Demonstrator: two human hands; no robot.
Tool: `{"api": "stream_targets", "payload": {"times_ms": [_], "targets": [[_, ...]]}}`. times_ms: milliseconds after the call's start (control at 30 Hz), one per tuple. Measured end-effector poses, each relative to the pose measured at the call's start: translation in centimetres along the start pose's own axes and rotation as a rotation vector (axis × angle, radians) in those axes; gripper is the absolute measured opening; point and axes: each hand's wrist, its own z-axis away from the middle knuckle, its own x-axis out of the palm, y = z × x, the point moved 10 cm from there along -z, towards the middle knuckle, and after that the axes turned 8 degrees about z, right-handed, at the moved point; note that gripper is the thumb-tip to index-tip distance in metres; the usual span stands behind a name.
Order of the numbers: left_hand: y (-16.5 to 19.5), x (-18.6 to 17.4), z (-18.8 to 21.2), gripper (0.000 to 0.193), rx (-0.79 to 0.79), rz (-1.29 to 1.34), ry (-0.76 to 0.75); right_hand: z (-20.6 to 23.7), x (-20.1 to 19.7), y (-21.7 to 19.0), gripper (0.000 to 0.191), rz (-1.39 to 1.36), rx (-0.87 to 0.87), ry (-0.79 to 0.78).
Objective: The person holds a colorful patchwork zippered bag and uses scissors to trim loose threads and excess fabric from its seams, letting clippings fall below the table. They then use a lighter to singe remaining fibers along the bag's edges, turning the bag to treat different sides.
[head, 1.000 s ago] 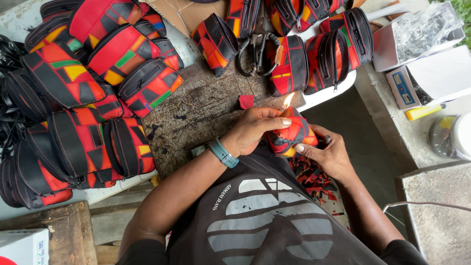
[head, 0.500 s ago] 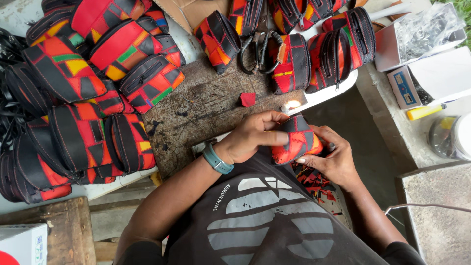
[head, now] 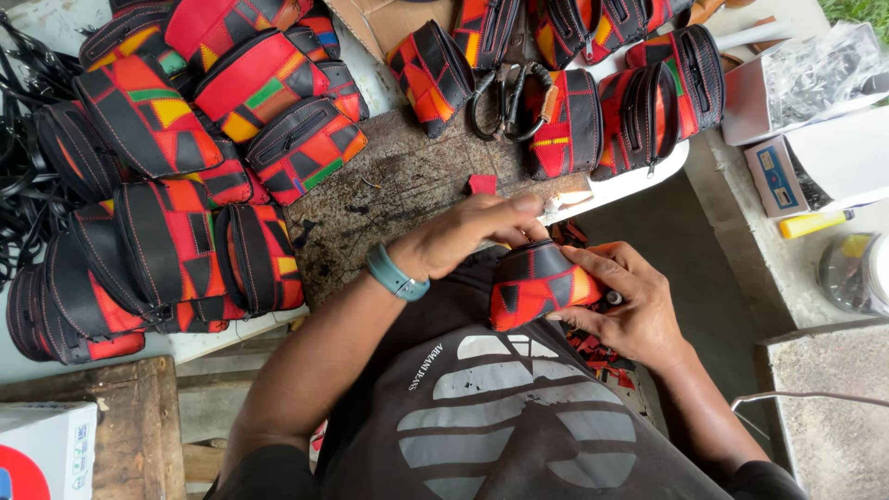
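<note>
I hold a small patchwork pouch (head: 537, 287) of red, orange and black panels over my lap, just in front of the table edge. My left hand (head: 472, 231), with a teal wristband (head: 396, 273) on its wrist, grips the pouch's top edge from the left. My right hand (head: 630, 306) cups the pouch from the right and below, fingers spread along its side. A small dark tip (head: 611, 298) pokes out between the right fingers; I cannot tell what it is.
A worn dark worktop (head: 407, 185) lies ahead. Several matching pouches are piled at the left (head: 185, 139) and along the back right (head: 648, 102), with black scissors (head: 505, 97) between. Black straps (head: 18, 185) lie far left. A small box (head: 778, 176) and a yellow item (head: 815, 222) sit right.
A small flame at the pouch's top a second ago is gone. Both hands have brought the pouch lower and turned it on its side.
</note>
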Motion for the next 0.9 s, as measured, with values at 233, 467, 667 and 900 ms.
{"api": "stream_targets", "payload": {"times_ms": [233,467,667,900], "targets": [[4.2,2.2,0.6,0.020,0.017,-0.458,-0.077,-0.1,-2.5,0.4,0.093,-0.182,0.055,0.066],[3.3,4.7,2.2,0.013,0.034,-0.179,-0.353,-1.4,0.1,2.0,0.089,-1.047,0.117,-0.182],[0.1,3.8,2.1,0.021,-0.103,-0.276,-0.334,-1.3,3.8,1.7,0.039,-0.934,-0.022,-0.265],[-3.6,0.6,0.9,0.030,-0.200,-0.453,-0.066,0.5,7.8,6.7,0.031,-0.781,0.317,-0.389]]}}
